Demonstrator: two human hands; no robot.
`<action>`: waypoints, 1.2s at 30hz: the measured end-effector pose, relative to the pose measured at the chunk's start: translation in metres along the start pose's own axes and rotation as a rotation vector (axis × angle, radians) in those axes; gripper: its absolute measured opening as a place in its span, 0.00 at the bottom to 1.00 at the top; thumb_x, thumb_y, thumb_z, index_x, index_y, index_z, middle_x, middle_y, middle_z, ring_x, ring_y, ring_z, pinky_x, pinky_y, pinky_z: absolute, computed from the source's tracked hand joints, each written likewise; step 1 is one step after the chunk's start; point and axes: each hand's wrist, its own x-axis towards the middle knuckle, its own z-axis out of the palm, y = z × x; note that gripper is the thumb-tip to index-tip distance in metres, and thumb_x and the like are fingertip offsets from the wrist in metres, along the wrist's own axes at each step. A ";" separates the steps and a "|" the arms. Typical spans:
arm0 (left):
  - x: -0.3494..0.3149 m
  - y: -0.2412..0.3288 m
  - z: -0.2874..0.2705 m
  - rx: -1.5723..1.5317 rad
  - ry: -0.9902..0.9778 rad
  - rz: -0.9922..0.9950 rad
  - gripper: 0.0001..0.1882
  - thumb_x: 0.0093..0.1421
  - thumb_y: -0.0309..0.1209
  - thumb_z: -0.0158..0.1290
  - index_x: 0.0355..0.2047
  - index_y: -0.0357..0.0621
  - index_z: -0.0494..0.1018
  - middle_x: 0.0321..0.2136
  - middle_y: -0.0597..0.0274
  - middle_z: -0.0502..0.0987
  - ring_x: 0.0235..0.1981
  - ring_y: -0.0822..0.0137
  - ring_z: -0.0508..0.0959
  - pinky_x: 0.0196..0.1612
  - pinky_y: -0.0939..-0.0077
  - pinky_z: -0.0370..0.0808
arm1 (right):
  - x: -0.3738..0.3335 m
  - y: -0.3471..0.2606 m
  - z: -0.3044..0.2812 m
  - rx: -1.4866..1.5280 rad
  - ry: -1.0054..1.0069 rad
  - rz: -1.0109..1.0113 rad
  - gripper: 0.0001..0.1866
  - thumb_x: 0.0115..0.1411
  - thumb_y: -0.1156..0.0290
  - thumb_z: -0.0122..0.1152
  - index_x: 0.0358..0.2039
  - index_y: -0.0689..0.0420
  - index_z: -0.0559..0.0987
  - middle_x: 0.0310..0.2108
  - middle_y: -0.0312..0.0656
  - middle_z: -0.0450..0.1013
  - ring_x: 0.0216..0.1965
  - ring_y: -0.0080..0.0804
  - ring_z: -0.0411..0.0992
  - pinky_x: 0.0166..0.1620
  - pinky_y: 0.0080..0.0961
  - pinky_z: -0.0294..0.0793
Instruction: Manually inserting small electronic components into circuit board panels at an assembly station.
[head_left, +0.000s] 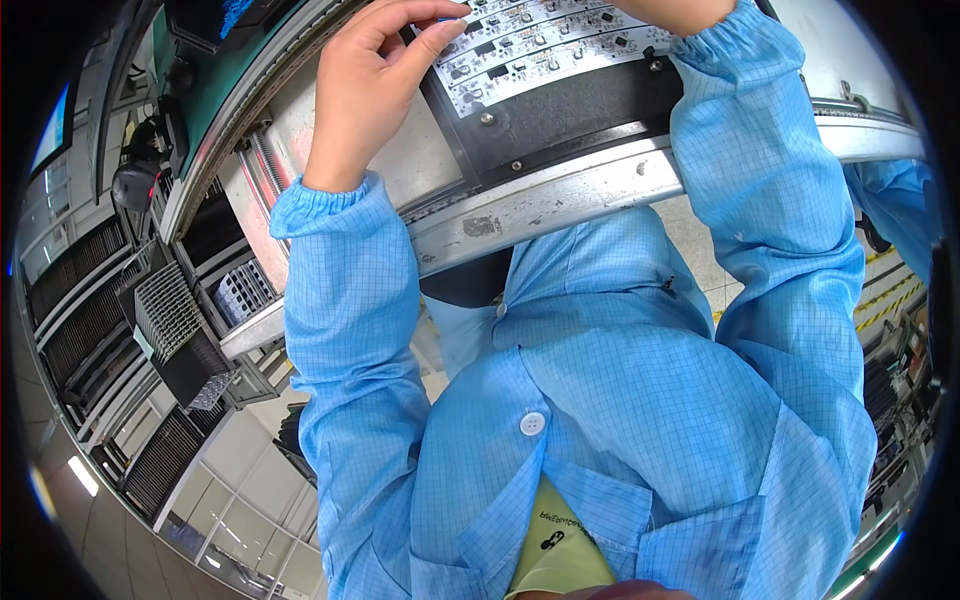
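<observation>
A white circuit board panel point(545, 50) with rows of small dark and metallic components lies on a black fixture plate point(590, 112). My left hand point(378, 75) is over the panel's left edge. Its thumb and index fingertip come together in a pinch there; whatever may be between them is too small to make out. Of my right hand point(690, 12), only the part by the wrist shows, above the panel's right side. Its fingers lie beyond the upper edge of the picture. Blue checked sleeves with elastic cuffs cover both my forearms.
A metal rail point(545, 195) runs along the near side of the fixture. Left of it are a green-topped bench point(215, 85) and a slotted rack point(175, 312). Another blue sleeve point(895, 205) shows at the far right, near yellow-black floor tape point(890, 305).
</observation>
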 end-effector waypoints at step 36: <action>0.017 0.020 0.052 0.336 0.166 0.344 0.04 0.54 0.23 0.63 0.31 0.38 0.83 0.29 0.52 0.81 0.31 0.51 0.82 0.36 0.66 0.77 | -0.033 0.030 -0.016 1.104 -0.026 0.597 0.20 0.76 0.65 0.51 0.60 0.66 0.72 0.48 0.43 0.80 0.36 0.19 0.76 0.41 0.16 0.79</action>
